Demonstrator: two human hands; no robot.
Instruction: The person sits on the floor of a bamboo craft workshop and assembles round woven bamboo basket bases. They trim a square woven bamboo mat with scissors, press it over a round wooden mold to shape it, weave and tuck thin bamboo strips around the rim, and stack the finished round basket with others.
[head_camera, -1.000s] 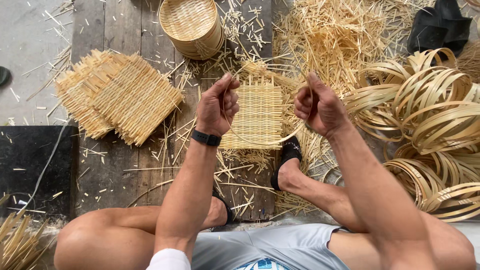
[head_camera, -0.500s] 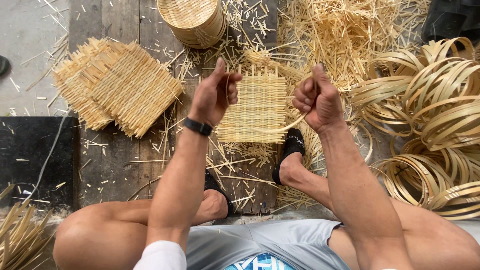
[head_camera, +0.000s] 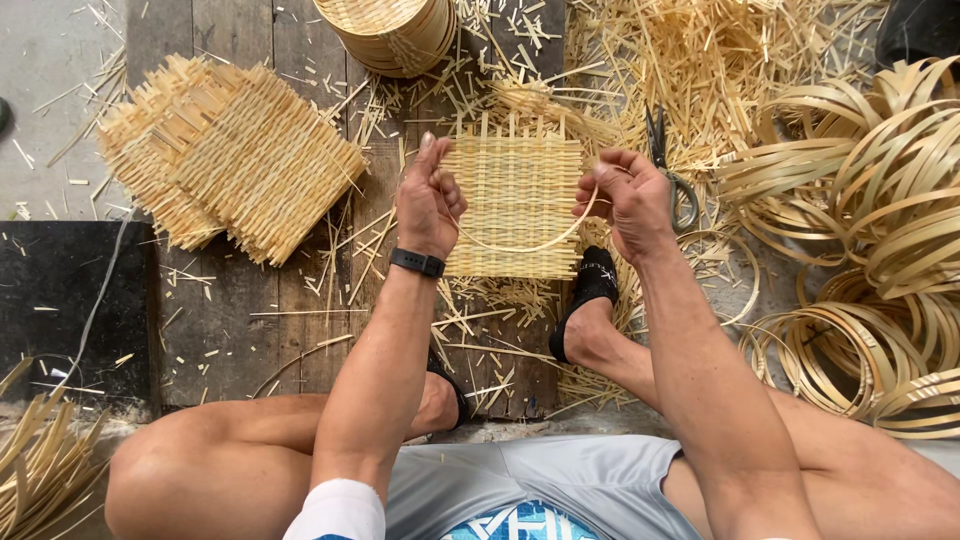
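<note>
Bamboo strip (head_camera: 520, 245), thin and pale, sags in a shallow curve between my two hands, and both of them are pinched shut on its ends. My left hand (head_camera: 428, 200) grips one end with the fingers curled tight and the thumb pointing up, and a black band (head_camera: 417, 263) sits on that wrist. My right hand (head_camera: 625, 200) clasps the other end, knuckles turned toward the woven mat (head_camera: 515, 195), which lies flat on the wooden planks (head_camera: 250, 320) directly under the strip and between my hands. This square mat is my landmark: its loose stake ends stick out along the far edge. Left of the mat rests a stack of finished woven squares (head_camera: 225, 160), fanned out and tilted. Beyond the mat, at the far edge of the view, stands a round woven basket (head_camera: 390, 30). Just right of the mat, past my right hand, a pair of scissors (head_camera: 668, 165) lies on the scraps, partly hidden by my knuckles. Further right of the mat are heaped coils of flat bamboo hoops (head_camera: 870, 230). Beyond the mat to the right spreads a pile of loose slivers (head_camera: 700, 60). Near the mat's near edge my foot in a black sock (head_camera: 590, 290) touches the planks
</note>
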